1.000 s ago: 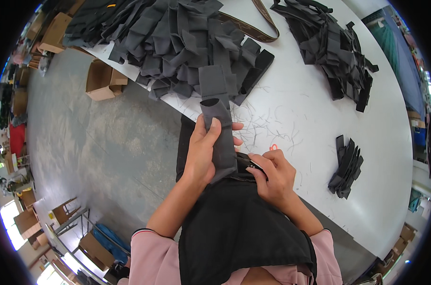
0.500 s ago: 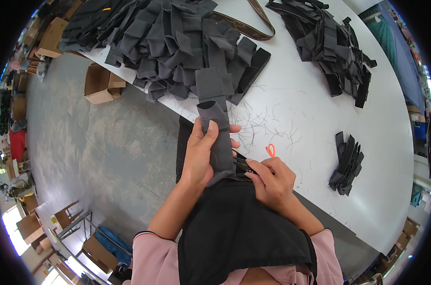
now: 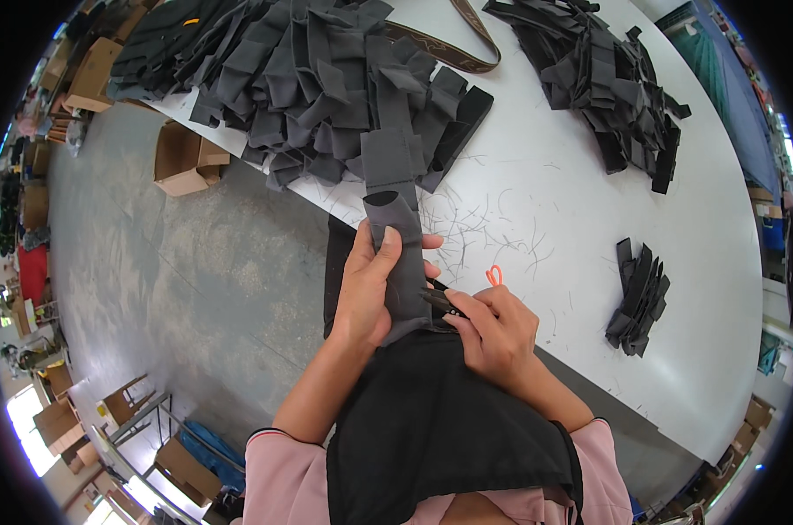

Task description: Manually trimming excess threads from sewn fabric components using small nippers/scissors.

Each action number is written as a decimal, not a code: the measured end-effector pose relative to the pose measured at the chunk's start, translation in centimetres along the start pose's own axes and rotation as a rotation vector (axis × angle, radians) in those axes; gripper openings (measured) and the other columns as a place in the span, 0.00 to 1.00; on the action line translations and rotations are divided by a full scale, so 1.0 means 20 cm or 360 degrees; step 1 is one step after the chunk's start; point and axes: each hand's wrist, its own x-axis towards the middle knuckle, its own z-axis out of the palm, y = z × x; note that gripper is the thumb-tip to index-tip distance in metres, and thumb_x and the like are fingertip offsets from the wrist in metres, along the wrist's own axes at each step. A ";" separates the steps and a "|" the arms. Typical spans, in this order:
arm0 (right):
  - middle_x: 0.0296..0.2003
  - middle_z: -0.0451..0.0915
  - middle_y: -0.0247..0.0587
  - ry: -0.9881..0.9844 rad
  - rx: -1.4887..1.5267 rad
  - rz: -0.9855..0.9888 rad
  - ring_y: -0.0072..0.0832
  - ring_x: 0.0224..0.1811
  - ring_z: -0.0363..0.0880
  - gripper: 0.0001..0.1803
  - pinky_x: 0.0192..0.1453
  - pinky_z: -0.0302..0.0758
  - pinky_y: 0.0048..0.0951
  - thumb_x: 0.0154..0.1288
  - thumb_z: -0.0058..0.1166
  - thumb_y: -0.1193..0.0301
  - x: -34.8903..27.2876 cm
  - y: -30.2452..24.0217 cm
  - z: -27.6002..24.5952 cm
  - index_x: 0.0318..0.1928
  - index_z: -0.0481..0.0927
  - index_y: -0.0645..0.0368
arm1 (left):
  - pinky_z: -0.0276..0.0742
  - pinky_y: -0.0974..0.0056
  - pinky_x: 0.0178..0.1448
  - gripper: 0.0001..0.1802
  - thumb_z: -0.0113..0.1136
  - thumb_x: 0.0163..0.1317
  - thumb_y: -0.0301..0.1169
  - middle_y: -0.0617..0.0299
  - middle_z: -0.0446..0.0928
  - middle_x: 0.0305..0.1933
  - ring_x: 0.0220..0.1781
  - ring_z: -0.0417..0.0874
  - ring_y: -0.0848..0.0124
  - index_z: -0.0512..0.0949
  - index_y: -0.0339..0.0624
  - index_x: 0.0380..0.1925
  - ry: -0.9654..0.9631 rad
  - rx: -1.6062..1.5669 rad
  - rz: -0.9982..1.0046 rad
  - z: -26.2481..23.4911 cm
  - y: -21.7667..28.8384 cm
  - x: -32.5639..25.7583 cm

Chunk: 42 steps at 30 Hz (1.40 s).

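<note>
My left hand (image 3: 367,282) is closed around a dark grey fabric strip (image 3: 404,284), thumb on top and fingertips showing past its right edge. The strip is stitched in a chain and runs up toward a heap of similar grey pieces (image 3: 300,87) on the table. In my right hand (image 3: 498,331) is a small pair of black thread snips (image 3: 442,304), its tips at the strip's right edge. An orange cord loop (image 3: 494,276) sticks up beside the right hand's knuckles. Black cloth hangs below the strip, at my front.
Cut thread ends (image 3: 479,223) litter the white table (image 3: 580,254). A second heap of dark strips (image 3: 597,87) lies far right, with a small bundle (image 3: 638,299) nearer. A brown patterned strap (image 3: 449,52) curls at the back. An open cardboard box (image 3: 186,159) stands left of the table.
My right hand has shifted slightly left, bringing the snips over the strip's edge. My left hand keeps its hold on the strip.
</note>
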 end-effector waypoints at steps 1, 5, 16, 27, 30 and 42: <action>0.22 0.68 0.31 -0.0020 -0.0019 -0.0044 0.25 0.17 0.64 0.16 0.20 0.61 0.24 0.44 0.63 0.75 0.00 0.00 0.00 0.38 0.82 0.58 | 0.78 0.67 0.34 0.15 0.44 0.70 0.38 0.51 0.77 0.44 0.33 0.80 0.70 0.62 0.42 0.50 0.0001 -0.0001 0.0000 0.00 0.00 0.00; 0.21 0.67 0.31 0.0003 -0.0041 -0.0084 0.26 0.16 0.64 0.16 0.20 0.61 0.25 0.43 0.64 0.75 0.00 0.02 0.00 0.38 0.82 0.58 | 0.78 0.67 0.34 0.15 0.43 0.70 0.38 0.52 0.78 0.43 0.33 0.80 0.71 0.62 0.42 0.50 -0.0009 0.0021 0.0002 -0.01 -0.01 0.00; 0.22 0.69 0.33 -0.0097 -0.0005 0.0009 0.27 0.18 0.69 0.17 0.21 0.64 0.25 0.42 0.65 0.75 -0.01 0.00 -0.02 0.38 0.81 0.57 | 0.78 0.68 0.34 0.17 0.44 0.70 0.39 0.52 0.77 0.44 0.33 0.79 0.71 0.61 0.41 0.51 0.0009 0.0050 0.0023 -0.01 0.01 -0.01; 0.26 0.68 0.33 -0.0372 0.0079 -0.0044 0.30 0.17 0.69 0.15 0.21 0.65 0.28 0.43 0.64 0.73 0.06 -0.04 0.03 0.36 0.77 0.55 | 0.78 0.67 0.38 0.19 0.43 0.70 0.44 0.51 0.76 0.45 0.35 0.79 0.71 0.61 0.41 0.50 -0.0026 0.0053 -0.0011 -0.01 0.02 -0.05; 0.27 0.68 0.33 -0.0360 0.0091 -0.0085 0.29 0.18 0.69 0.15 0.21 0.65 0.28 0.43 0.64 0.73 0.07 -0.04 0.05 0.36 0.77 0.55 | 0.79 0.66 0.38 0.20 0.43 0.70 0.45 0.50 0.76 0.45 0.35 0.79 0.71 0.61 0.41 0.50 -0.0029 0.0010 0.0003 -0.02 0.03 -0.06; 0.29 0.69 0.28 -0.0170 0.1583 0.1236 0.13 0.30 0.66 0.14 0.32 0.63 0.19 0.54 0.59 0.81 -0.01 0.06 0.08 0.42 0.74 0.62 | 0.79 0.62 0.41 0.24 0.38 0.71 0.45 0.51 0.73 0.49 0.39 0.79 0.68 0.59 0.41 0.58 -0.0221 -0.0257 -0.0296 -0.10 -0.07 0.00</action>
